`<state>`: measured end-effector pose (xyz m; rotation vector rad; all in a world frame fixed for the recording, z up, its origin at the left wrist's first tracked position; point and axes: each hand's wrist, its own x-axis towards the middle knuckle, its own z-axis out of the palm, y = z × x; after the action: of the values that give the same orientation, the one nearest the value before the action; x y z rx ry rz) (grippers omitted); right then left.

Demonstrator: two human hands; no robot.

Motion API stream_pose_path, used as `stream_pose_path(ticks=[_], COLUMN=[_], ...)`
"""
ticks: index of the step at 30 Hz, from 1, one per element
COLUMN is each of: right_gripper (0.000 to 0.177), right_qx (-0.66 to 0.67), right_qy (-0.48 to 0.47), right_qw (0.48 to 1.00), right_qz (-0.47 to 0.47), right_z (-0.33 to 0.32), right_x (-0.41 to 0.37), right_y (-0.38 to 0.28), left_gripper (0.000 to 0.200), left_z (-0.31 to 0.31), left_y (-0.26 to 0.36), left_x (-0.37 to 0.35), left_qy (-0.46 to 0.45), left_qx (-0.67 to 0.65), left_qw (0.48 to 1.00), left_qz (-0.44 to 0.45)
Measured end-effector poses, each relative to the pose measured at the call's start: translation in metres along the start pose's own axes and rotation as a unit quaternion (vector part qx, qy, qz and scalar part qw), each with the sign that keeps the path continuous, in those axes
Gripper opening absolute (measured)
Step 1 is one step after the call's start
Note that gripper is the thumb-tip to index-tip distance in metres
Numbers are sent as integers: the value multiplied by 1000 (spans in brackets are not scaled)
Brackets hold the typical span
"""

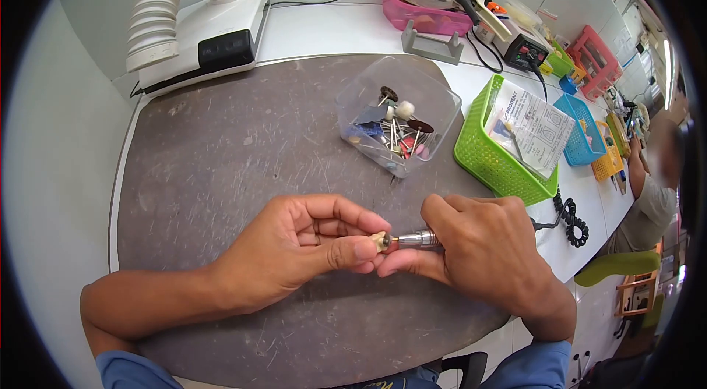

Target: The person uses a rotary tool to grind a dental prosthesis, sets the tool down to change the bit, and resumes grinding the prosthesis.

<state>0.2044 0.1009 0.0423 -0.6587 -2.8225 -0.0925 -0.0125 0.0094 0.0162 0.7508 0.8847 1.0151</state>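
I saw the left hand (pixel 294 245) pinched on a small cream-coloured tooth-shaped piece (pixel 379 242), over the scratched grey desk mat (pixel 243 153). The right hand (pixel 482 249) was closed around a slim silver metal handpiece (pixel 418 239); it lay level, its tip pointing left, touching the piece.

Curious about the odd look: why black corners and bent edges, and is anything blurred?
Head view: fisheye lens blackens corners and bows the grey mat; left hand pinching the pale piece and right hand gripping the handpiece are sharp; the person far right is blurred.
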Motion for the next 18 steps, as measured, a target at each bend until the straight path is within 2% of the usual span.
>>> stream_pose_path(ticks=[6, 8, 11, 18], right_gripper=[65, 62, 65, 64], right_qx=[-15, -1, -4, -3], right_qy=[1, -32, -3, -3], right_qw=[1000, 999, 1000, 1000], right_qz=[9, 38, -2, -1], right_z=[-1, -3, 1, 0], right_x=[-1, -1, 0, 0], right_y=[-1, -3, 0, 0], left_gripper=[33, 33, 34, 35], left_z=[-1, -1, -1, 0], left_y=[0, 0, 0, 0], left_x=[0, 0, 1, 1], left_qy=[-1, -3, -5, -6], left_qx=[1, 0, 2, 2], left_qw=[1000, 1000, 1000, 1000], left_qz=[-6, -2, 0, 4])
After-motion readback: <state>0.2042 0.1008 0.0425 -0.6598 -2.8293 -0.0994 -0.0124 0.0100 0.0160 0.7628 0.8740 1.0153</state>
